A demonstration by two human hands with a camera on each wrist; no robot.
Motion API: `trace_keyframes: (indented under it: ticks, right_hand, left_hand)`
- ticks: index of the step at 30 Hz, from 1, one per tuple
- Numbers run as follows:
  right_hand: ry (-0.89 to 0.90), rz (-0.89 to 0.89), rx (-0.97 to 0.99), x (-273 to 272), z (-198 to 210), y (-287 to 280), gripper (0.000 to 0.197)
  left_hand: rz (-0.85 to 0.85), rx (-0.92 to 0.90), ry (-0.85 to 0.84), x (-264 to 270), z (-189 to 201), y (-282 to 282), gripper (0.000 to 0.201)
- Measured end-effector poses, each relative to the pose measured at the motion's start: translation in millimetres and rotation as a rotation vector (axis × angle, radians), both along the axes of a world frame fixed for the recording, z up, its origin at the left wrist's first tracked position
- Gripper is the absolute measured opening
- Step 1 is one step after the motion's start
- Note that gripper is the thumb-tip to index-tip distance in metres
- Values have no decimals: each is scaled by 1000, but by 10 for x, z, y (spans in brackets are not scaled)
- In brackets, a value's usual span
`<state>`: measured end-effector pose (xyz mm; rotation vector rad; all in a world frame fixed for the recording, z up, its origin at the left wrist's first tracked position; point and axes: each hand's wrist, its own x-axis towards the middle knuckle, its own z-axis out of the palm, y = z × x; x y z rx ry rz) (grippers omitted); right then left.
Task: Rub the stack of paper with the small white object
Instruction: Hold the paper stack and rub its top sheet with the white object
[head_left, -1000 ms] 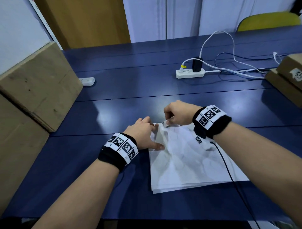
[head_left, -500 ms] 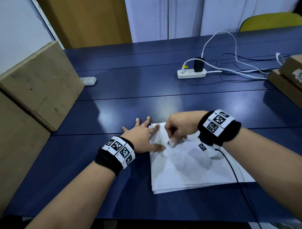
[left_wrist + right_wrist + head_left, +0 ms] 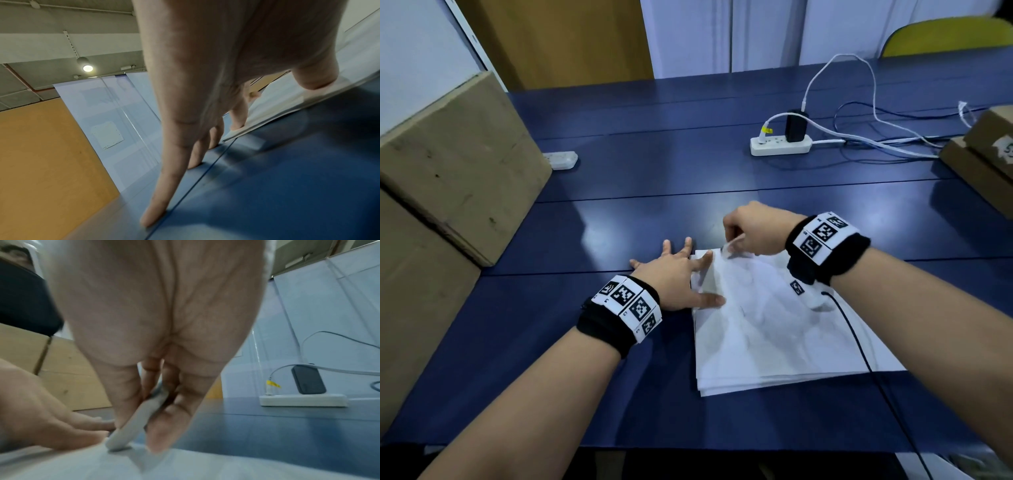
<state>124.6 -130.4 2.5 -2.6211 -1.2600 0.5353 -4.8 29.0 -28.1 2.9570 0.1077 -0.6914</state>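
Paper stack (image 3: 784, 329), white and a bit wrinkled, lies flat on the blue table (image 3: 654, 178), a little right of the middle of the head view. It is only a few thin sheets, so I think it is light and soft and would slide or crumple if rubbed hard. The sheet edges at the bottom do not line up, so the sheets are loose.

At the top left corner of the stack is the small white object (image 3: 727, 249). The right hand (image 3: 753, 229) pinches it, thumb on one side and fingers on the other, and its low end touches the paper. In the right wrist view the small white object (image 3: 135, 418) looks flat, thin and smooth, with a round end. It looks hard and maybe a bit slippery, so I think a firm pinch close to the low end is best.

The left hand (image 3: 676, 279) lies flat with its fingers spread wide. The thumb and one finger press on the left edge of the stack, and the other fingers rest on the table beside it. In the left wrist view the fingers (image 3: 238, 116) are straight and hold nothing. I think this hand stops the paper from sliding.

Further out, big cardboard boxes (image 3: 455, 164) stand at the left of the frame. A white power strip (image 3: 780, 145) with a black plug (image 3: 795, 128) and cables (image 3: 876, 137) sits at the upper right, well apart from the paper.
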Motion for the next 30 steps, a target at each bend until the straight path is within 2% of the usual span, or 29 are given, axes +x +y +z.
trace_keyframes:
  ticks: [1, 3, 5, 7, 11, 13, 15, 18, 20, 22, 24, 26, 28, 30]
  right_hand:
    - [-31, -37, 47, 34, -8, 7, 20]
    - [48, -19, 52, 52, -13, -25, 16]
    - [224, 83, -61, -45, -9, -85, 14]
    - [300, 144, -146, -130, -9, -112, 22]
    - [39, -21, 3, 44, -42, -45, 22]
    - [28, -64, 62, 87, -36, -59, 20]
    - [150, 21, -5, 11, 7, -111, 12]
    - [307, 149, -158, -158, 32, -159, 14]
    - [201, 111, -126, -121, 6, -122, 15]
    - [46, -17, -44, -9, -7, -69, 14]
    - [-13, -84, 21, 44, -7, -63, 15]
    - [83, -17, -13, 11, 11, -117, 14]
    - [241, 106, -148, -104, 31, -163, 15]
    - [279, 151, -198, -162, 14, -160, 13]
  left_hand:
    - [3, -1, 0, -4, -2, -3, 99]
    - [11, -3, 7, -7, 10, -6, 99]
    - [17, -3, 14, 0, 16, -11, 101]
    - [14, 0, 17, 9, 23, -13, 102]
    - [18, -2, 10, 12, 27, -12, 100]
    - [22, -1, 12, 7, 31, -14, 99]
    - [20, 4, 7, 12, 26, -15, 100]
    - [20, 4, 3, 14, 45, -17, 101]
    - [22, -3, 2, 18, 40, -17, 101]
    - [16, 4, -5, 19, 24, -4, 101]
    - [19, 6, -3, 19, 7, 2, 101]
    - [19, 9, 1, 22, 8, -1, 102]
    - [21, 8, 3, 21, 26, -9, 102]
    - [22, 4, 4, 23, 39, -15, 102]
